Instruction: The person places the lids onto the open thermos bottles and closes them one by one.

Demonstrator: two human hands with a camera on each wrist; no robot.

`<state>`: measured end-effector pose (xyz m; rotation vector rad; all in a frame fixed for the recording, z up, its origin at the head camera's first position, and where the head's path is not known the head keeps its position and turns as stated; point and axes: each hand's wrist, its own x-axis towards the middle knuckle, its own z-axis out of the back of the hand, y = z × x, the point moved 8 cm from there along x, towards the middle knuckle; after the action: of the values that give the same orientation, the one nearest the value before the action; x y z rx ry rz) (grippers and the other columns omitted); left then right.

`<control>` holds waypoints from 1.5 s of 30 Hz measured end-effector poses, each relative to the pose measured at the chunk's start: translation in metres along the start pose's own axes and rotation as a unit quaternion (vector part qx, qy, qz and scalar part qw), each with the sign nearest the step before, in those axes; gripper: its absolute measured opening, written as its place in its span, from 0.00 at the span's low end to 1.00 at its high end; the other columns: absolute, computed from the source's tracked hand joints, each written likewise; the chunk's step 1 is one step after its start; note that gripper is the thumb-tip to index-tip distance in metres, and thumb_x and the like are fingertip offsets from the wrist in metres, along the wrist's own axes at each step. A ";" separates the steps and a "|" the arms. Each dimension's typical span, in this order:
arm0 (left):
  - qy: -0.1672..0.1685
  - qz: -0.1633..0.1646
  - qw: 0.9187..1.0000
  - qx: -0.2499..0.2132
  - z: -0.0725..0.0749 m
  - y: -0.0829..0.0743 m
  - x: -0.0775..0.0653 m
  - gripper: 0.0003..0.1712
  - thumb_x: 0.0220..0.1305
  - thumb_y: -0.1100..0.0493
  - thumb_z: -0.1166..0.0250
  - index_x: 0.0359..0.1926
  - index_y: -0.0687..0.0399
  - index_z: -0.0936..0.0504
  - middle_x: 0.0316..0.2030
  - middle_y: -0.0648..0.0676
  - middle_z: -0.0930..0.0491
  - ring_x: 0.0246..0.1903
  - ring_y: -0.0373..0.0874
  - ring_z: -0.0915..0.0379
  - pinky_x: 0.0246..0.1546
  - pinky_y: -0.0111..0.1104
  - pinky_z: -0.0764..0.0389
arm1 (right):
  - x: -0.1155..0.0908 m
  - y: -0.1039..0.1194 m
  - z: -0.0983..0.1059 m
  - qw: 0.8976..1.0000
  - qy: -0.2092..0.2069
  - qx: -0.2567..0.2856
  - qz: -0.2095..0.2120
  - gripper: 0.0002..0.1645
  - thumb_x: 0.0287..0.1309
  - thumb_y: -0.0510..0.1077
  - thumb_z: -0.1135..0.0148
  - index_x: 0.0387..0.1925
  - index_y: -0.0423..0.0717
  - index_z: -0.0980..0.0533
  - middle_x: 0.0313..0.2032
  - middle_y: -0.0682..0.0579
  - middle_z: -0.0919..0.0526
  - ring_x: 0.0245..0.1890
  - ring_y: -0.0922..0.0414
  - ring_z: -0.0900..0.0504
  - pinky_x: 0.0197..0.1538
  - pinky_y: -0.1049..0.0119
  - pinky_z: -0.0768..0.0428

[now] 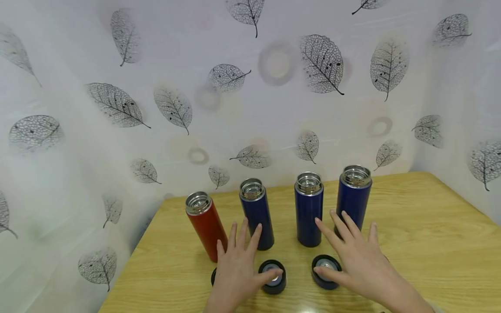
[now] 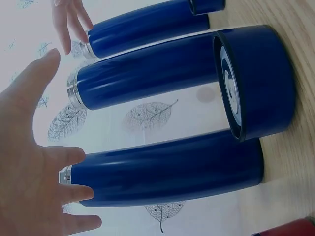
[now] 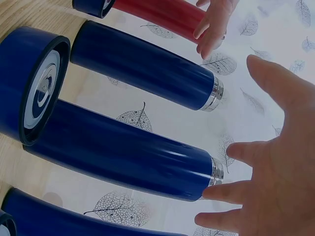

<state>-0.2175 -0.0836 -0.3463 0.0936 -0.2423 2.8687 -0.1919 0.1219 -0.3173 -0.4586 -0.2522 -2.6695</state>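
Observation:
Four vacuum flasks stand without lids, steel necks showing: a red flask point(image 1: 208, 228) at the left, then a blue flask point(image 1: 258, 215), a second blue flask point(image 1: 308, 213) and a third blue flask point(image 1: 355, 198) at the right. My left hand point(image 1: 236, 269) hovers with spread fingers in front of the red and first blue flasks. Its thumb overlaps a dark blue lid point(image 1: 275, 289), hollow side up. My right hand point(image 1: 362, 258), fingers also spread, is before the two right flasks, its thumb over another upturned lid point(image 1: 325, 283). A further lid point(image 1: 213, 277) is mostly hidden behind my left hand.
The flasks and lids are on a light wood-grain table point(image 1: 430, 217). A pale curtain point(image 1: 274, 117) printed with dark leaves hangs right behind the table's back edge and round its sides.

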 end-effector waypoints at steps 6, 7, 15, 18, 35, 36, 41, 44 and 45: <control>-0.020 -0.009 1.000 0.003 0.003 -0.002 0.000 0.56 0.38 0.16 0.65 0.67 0.38 0.49 0.67 0.55 0.58 0.64 0.57 0.63 0.51 0.63 0.51 | -0.001 -0.001 0.002 1.000 -0.007 0.001 -0.002 0.50 0.43 0.76 0.52 0.64 0.54 0.43 0.63 0.40 0.46 0.60 0.38 0.48 0.44 0.25 0.55; -0.023 -0.010 1.000 0.003 0.003 -0.003 0.000 0.55 0.40 0.17 0.65 0.67 0.38 0.48 0.67 0.55 0.57 0.64 0.57 0.62 0.51 0.62 0.50 | -0.001 -0.001 0.003 1.000 -0.009 0.003 -0.003 0.50 0.44 0.75 0.52 0.64 0.54 0.43 0.63 0.40 0.46 0.60 0.38 0.48 0.44 0.25 0.55; -0.055 -0.033 0.998 0.003 0.006 -0.006 -0.001 0.49 0.48 0.22 0.61 0.65 0.43 0.43 0.65 0.58 0.51 0.62 0.57 0.53 0.51 0.57 0.42 | -0.002 -0.001 0.007 0.999 -0.039 0.018 -0.006 0.47 0.44 0.68 0.42 0.63 0.52 0.41 0.60 0.39 0.42 0.59 0.39 0.44 0.45 0.28 0.49; -0.071 -0.047 0.996 0.005 0.009 -0.009 -0.001 0.45 0.51 0.26 0.54 0.64 0.46 0.40 0.63 0.58 0.46 0.60 0.56 0.48 0.50 0.54 0.38 | -0.002 -0.001 0.011 0.997 -0.072 0.026 0.006 0.45 0.41 0.60 0.35 0.60 0.48 0.37 0.57 0.38 0.38 0.56 0.40 0.40 0.46 0.32 0.46; -0.134 -0.092 0.987 0.004 0.014 -0.016 -0.005 0.35 0.51 0.36 0.41 0.53 0.55 0.27 0.42 0.54 0.24 0.41 0.46 0.27 0.37 0.40 0.25 | -0.013 -0.026 0.029 0.988 -0.152 0.029 0.008 0.35 0.33 0.47 0.29 0.49 0.42 0.28 0.45 0.41 0.27 0.43 0.41 0.29 0.39 0.41 0.33; -0.136 -0.094 0.986 0.004 0.014 -0.017 -0.005 0.35 0.51 0.36 0.41 0.52 0.55 0.27 0.41 0.54 0.24 0.40 0.46 0.27 0.37 0.39 0.25 | -0.014 -0.029 0.029 0.988 -0.153 0.027 0.006 0.35 0.33 0.47 0.29 0.49 0.41 0.28 0.45 0.40 0.27 0.43 0.41 0.28 0.38 0.41 0.33; -0.143 -0.100 0.985 0.007 0.015 -0.019 -0.004 0.33 0.52 0.36 0.41 0.50 0.56 0.25 0.40 0.54 0.23 0.39 0.46 0.26 0.35 0.39 0.24 | -0.016 -0.042 0.031 0.988 -0.149 0.028 0.001 0.34 0.34 0.47 0.29 0.48 0.40 0.28 0.44 0.40 0.26 0.42 0.41 0.28 0.37 0.41 0.32; -0.149 -0.105 0.983 0.011 0.016 -0.021 -0.004 0.32 0.52 0.37 0.40 0.49 0.56 0.25 0.39 0.54 0.23 0.38 0.46 0.26 0.34 0.38 0.24 | -0.016 -0.049 0.029 0.989 -0.139 0.042 -0.002 0.34 0.32 0.44 0.28 0.47 0.39 0.28 0.43 0.41 0.25 0.41 0.41 0.27 0.37 0.42 0.32; -0.151 -0.107 0.983 0.013 0.016 -0.021 -0.004 0.32 0.51 0.38 0.40 0.49 0.57 0.25 0.38 0.54 0.23 0.38 0.46 0.26 0.34 0.38 0.24 | -0.015 -0.052 0.028 0.990 -0.133 0.046 -0.005 0.34 0.32 0.44 0.28 0.47 0.38 0.28 0.42 0.41 0.25 0.41 0.41 0.27 0.37 0.42 0.31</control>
<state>-0.2072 -0.0671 -0.3275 0.5281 -0.2369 2.6329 -0.1932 0.1807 -0.3021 -0.7856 -0.4546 -2.5887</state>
